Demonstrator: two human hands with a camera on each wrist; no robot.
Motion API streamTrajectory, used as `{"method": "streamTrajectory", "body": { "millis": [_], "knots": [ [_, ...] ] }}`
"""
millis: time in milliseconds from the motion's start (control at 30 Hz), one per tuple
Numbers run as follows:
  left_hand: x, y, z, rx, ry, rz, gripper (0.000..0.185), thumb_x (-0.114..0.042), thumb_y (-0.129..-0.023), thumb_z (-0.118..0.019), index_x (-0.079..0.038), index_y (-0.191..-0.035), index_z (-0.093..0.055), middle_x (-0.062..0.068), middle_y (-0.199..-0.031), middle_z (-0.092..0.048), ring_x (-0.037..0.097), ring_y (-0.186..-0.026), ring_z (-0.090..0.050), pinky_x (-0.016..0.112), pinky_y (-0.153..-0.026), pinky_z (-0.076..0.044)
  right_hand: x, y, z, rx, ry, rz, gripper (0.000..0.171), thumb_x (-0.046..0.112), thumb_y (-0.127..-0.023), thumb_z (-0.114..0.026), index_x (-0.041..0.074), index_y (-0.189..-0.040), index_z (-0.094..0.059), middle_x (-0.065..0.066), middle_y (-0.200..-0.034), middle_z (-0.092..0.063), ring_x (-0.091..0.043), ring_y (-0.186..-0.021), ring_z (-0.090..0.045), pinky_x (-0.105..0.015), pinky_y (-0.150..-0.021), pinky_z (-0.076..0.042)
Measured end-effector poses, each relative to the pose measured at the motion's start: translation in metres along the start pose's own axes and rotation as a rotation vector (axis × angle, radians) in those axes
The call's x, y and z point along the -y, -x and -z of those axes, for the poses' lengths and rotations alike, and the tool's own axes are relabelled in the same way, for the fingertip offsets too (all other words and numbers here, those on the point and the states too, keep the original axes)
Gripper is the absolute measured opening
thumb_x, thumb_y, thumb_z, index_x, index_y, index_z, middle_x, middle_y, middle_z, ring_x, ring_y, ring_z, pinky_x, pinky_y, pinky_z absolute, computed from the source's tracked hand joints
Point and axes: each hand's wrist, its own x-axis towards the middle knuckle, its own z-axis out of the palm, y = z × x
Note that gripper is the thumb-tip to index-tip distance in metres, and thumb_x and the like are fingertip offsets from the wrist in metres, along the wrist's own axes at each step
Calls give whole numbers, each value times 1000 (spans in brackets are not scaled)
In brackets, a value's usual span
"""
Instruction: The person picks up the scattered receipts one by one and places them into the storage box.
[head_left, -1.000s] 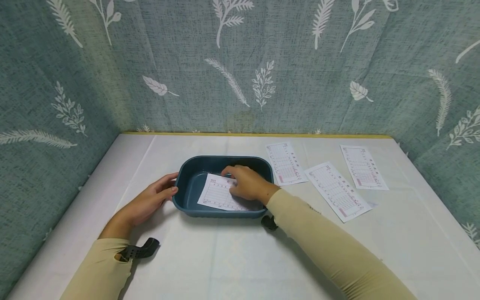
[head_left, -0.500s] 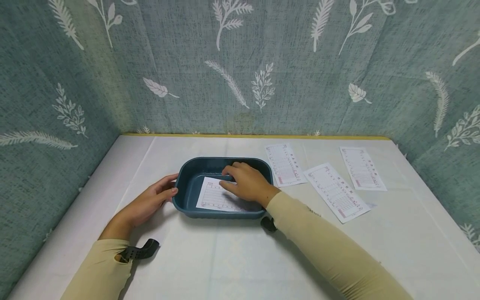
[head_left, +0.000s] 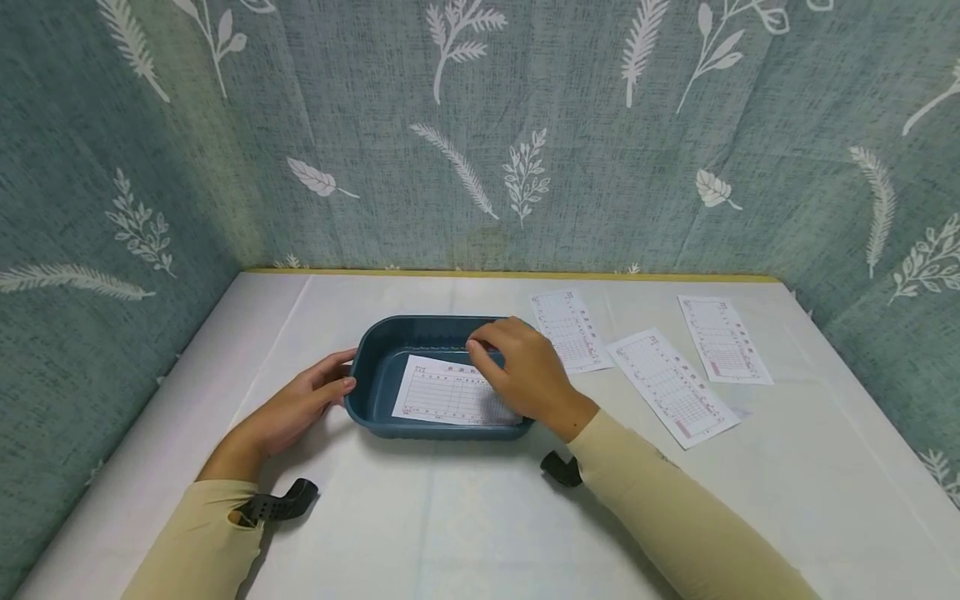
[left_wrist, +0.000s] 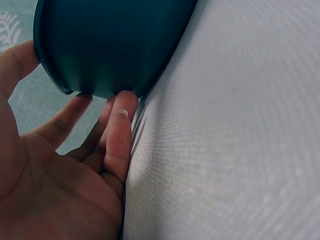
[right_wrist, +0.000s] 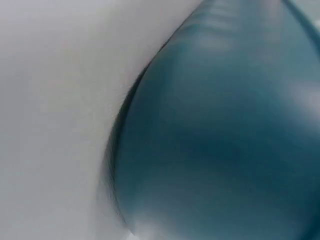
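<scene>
Slip (head_left: 450,392) lies flat in the tray (head_left: 367,367), long axis left–right. Right hand (head_left: 525,371), nearer, fingers bent over its right end; grasp unclear. Left hand (head_left: 300,404), fingers relaxed, steadies the tray's left wall.

**Left hand against the teal tray's end**

The left hand (left_wrist: 65,165) lies palm up on the worktop (left_wrist: 235,140), which is covered in white cloth. Its fingers (left_wrist: 119,131) are straight and their tips touch the rounded outer wall of the dark teal tray (left_wrist: 110,45). The thumb rises beside the tray's rim at the upper left.
</scene>
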Motion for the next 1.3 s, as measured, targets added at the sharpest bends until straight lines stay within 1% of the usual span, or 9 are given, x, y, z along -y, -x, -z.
{"method": "streamTrajectory", "body": {
  "millis": [133,267,400,567,767,967,1067,1200,1300],
  "knots": [
    [0,-2,1,2,2,-4,65,-37,-104,-51,-12,-158,-25,23,-150,-39,33,-129,-43,43,-107,-38,-3,11,15,-58,-61,2,19,19,-100,-58,8,-101,-74,-3,-97,-73,-18,-95,-65,-35,-86,-54],
    [2,-2,0,3,-2,-4,65,-37,-104,-51,-11,-158,-24,23,-151,-38,32,-128,-43,42,-106,-39,-9,22,26,-67,-92,-27,18,18,-100,-60,7,-102,-74,-4,-98,-72,-18,-93,-64,-36,-83,-54],
    [2,-1,0,3,-3,-5,66,-37,-105,-50,-10,-158,-23,24,-152,-37,34,-130,-42,49,-110,-37,-19,30,34,-67,-103,-74,17,16,-99,-60,6,-102,-74,-4,-100,-70,-17,-92,-61,-36,-80,-52],
    [2,0,0,1,-1,-6,65,-36,-105,-50,-9,-158,-24,25,-152,-37,34,-131,-42,45,-109,-38,-30,39,45,-45,-97,-133,16,14,-97,-62,5,-105,-73,-5,-106,-68,-21,-95,-60,-39,-80,-52],
    [0,0,-1,3,-2,-7,65,-35,-105,-50,-9,-158,-23,25,-153,-36,35,-132,-41,47,-110,-37,-41,50,56,19,-59,-182,17,13,-95,-64,8,-110,-72,-6,-111,-66,-27,-97,-59,-39,-81,-51],
    [1,0,-1,4,-1,-14,64,-34,-105,-50,-10,-158,-24,25,-152,-37,34,-132,-41,25,-103,-42,-57,53,66,69,-54,-238,24,13,-94,-66,7,-117,-68,-11,-118,-62,-29,-109,-57,-43,-85,-52],
    [0,1,-1,4,-6,-11,65,-35,-105,-50,-10,-158,-23,25,-153,-36,35,-133,-41,29,-106,-41,-69,54,69,105,-47,-289,28,13,-94,-65,6,-122,-66,-14,-122,-60,-31,-112,-56,-46,-88,-51],
    [1,0,-2,4,1,1,66,-36,-105,-49,-10,-158,-22,25,-155,-33,38,-137,-39,52,-114,-33,-88,56,72,156,-30,-363,33,12,-94,-64,5,-127,-63,-19,-128,-58,-35,-116,-55,-50,-93,-49],
    [0,-1,-2,11,13,8,67,-37,-105,-49,-10,-159,-20,26,-158,-29,42,-140,-34,61,-115,-25,-99,58,75,191,-20,-407,37,12,-95,-65,4,-130,-60,-21,-131,-56,-37,-122,-53,-53,-98,-46]
  ]
}}
